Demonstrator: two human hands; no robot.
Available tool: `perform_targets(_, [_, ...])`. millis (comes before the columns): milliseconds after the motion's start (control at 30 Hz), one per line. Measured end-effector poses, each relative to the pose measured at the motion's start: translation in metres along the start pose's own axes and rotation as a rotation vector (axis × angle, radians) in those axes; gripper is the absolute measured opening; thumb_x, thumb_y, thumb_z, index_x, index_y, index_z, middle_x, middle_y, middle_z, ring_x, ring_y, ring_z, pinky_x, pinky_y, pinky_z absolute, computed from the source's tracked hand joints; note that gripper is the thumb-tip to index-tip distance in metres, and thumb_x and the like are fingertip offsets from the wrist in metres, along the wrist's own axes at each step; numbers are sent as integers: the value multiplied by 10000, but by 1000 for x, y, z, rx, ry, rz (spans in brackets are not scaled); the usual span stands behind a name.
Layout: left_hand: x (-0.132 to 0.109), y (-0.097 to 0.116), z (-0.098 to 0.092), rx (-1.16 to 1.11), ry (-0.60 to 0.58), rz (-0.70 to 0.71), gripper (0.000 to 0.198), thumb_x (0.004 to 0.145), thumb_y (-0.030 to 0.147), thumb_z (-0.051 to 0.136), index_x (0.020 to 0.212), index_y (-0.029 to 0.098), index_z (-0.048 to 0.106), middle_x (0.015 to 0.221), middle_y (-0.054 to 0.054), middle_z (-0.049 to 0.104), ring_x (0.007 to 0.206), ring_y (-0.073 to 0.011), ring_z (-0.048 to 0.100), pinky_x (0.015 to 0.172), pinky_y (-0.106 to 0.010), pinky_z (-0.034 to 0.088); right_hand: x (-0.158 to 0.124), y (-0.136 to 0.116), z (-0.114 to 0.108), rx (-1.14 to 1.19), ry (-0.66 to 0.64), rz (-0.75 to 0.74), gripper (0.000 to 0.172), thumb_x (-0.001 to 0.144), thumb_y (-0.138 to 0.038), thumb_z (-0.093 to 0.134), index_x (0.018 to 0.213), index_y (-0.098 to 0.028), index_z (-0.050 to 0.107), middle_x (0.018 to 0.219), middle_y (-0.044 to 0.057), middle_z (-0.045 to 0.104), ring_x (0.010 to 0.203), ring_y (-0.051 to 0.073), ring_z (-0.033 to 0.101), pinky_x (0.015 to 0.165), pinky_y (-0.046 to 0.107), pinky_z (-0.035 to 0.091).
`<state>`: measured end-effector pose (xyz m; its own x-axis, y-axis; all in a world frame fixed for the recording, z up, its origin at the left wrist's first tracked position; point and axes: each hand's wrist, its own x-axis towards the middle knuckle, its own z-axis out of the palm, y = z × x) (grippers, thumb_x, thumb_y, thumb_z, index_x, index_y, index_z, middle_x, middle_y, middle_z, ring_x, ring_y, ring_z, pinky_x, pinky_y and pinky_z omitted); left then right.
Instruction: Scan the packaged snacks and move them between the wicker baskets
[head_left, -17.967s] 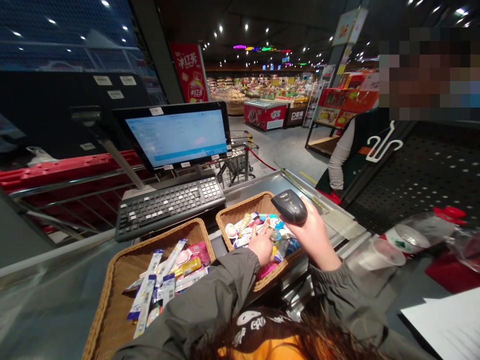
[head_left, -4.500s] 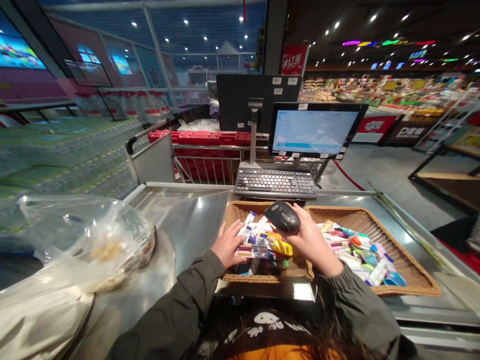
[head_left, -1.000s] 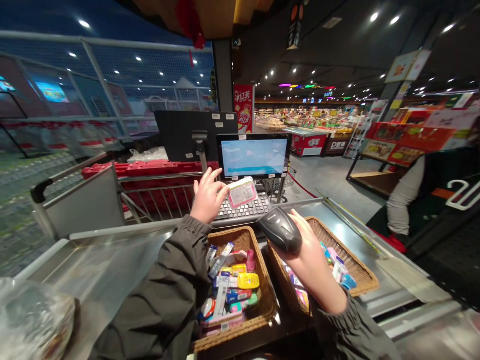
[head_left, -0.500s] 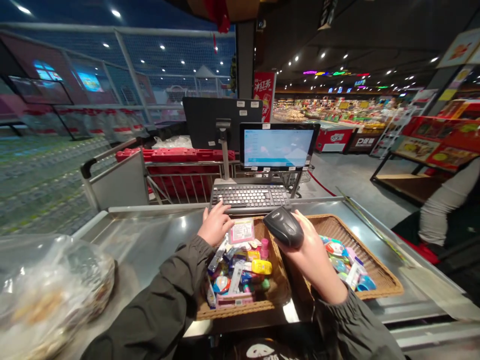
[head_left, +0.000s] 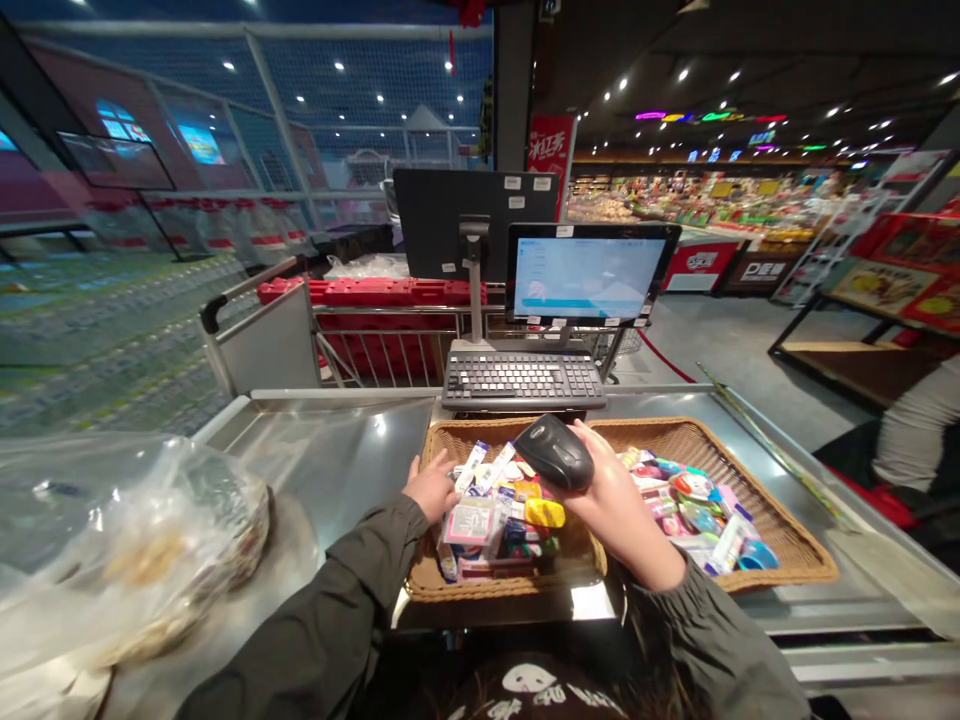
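My right hand (head_left: pixel 616 500) is wrapped round a black handheld barcode scanner (head_left: pixel 555 455), held above the gap between two wicker baskets. My left hand (head_left: pixel 433 486) is at the left side of the left wicker basket (head_left: pixel 417 572), its fingers apart and holding nothing. Just below it, a pink-and-white labelled pack (head_left: pixel 471 522) rests on the small packaged goods in that basket. A yellow item (head_left: pixel 545 513) lies among them. More small goods, including a blue cup-shaped item (head_left: pixel 757 556), fill part of the right wicker basket (head_left: pixel 795 550).
Behind the baskets stand a black keyboard (head_left: pixel 525 380) and a lit monitor (head_left: pixel 589 275). Clear plastic bags (head_left: pixel 135 540) sit on the metal counter (head_left: pixel 337 440) at left. A long thin green strip (head_left: pixel 780 455) runs along the right side. A person's grey-clad leg (head_left: pixel 919 425) shows at far right.
The pink-and-white pack, earlier at my left fingertips, now lies lower in the left basket. My left hand has drawn down from the keyboard's edge. The scanner stays in my right hand.
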<state>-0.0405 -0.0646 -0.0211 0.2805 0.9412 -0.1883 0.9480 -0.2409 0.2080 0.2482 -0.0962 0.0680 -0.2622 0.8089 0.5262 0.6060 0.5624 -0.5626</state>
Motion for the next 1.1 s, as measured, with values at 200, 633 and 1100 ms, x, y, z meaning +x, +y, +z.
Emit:
perform_targets(200, [2, 22, -17, 6, 164, 89, 354, 857, 334, 654, 1197, 241, 692, 1610, -150, 345, 1524, -345, 237, 1181, -692, 161, -2, -2, -10, -10, 31, 29, 442, 803, -425, 718, 1178, -195, 670, 1260, 162, 669, 1258, 362, 587, 1090, 586, 452])
perform_targets(633, [84, 166, -26, -6, 113, 484, 340, 891, 392, 655, 1187, 231, 699, 1588, -144, 395, 1518, -346, 253, 1191, -680, 177, -58, 53, -111, -246, 433, 338, 523, 790, -488, 703, 1180, -143, 646, 1218, 177, 677, 1178, 342, 627, 1057, 528, 469])
perform_targets(1100, [164, 294, 66, 280, 6, 570, 277, 875, 305, 609, 1053, 153, 758, 1508, -182, 498, 1481, -407, 291, 1180, -723, 62, -95, 105, -155, -233, 462, 478, 625, 793, -521, 710, 1293, -159, 606, 1333, 186, 631, 1274, 359, 581, 1088, 557, 452])
